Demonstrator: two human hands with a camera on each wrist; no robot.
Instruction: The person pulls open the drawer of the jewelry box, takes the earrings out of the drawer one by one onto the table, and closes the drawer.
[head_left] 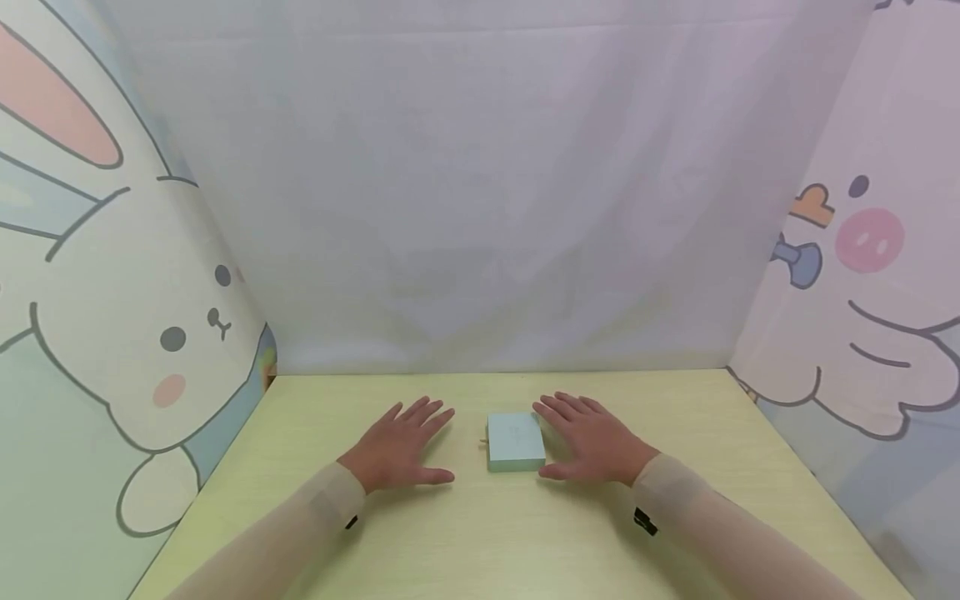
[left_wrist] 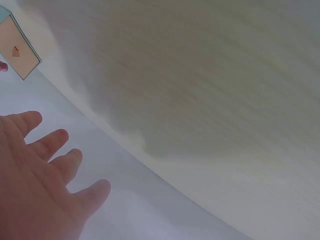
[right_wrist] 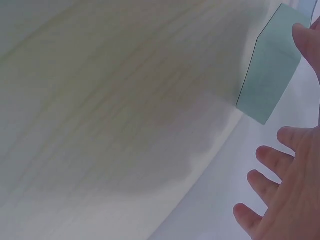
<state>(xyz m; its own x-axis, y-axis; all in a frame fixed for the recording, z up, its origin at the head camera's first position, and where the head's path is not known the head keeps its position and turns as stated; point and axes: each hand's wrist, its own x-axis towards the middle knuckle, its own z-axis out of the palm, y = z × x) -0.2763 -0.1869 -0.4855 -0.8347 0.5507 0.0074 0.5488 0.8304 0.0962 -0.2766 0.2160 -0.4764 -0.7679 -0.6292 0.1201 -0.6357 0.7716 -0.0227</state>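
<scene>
A small mint-green square box [head_left: 515,440] lies flat on the table between the two hands. A thin tan tab [head_left: 483,442] sticks out from its left side. In the left wrist view that side of the box [left_wrist: 19,49] is peach-coloured with a small dark notch-like mark. My left hand [head_left: 401,446] is spread with straight fingers, left of the box and apart from it. My right hand [head_left: 596,437] is likewise spread, close by the box's right side; whether its fingertips touch the box cannot be made out. Neither hand holds anything.
The pale wood-grain table [head_left: 480,533] ends at a white cloth backdrop [head_left: 480,208]. Side panels with a cartoon rabbit [head_left: 142,333] on the left and a white cartoon animal [head_left: 885,308] on the right flank the table. Both forearms wear light sleeves.
</scene>
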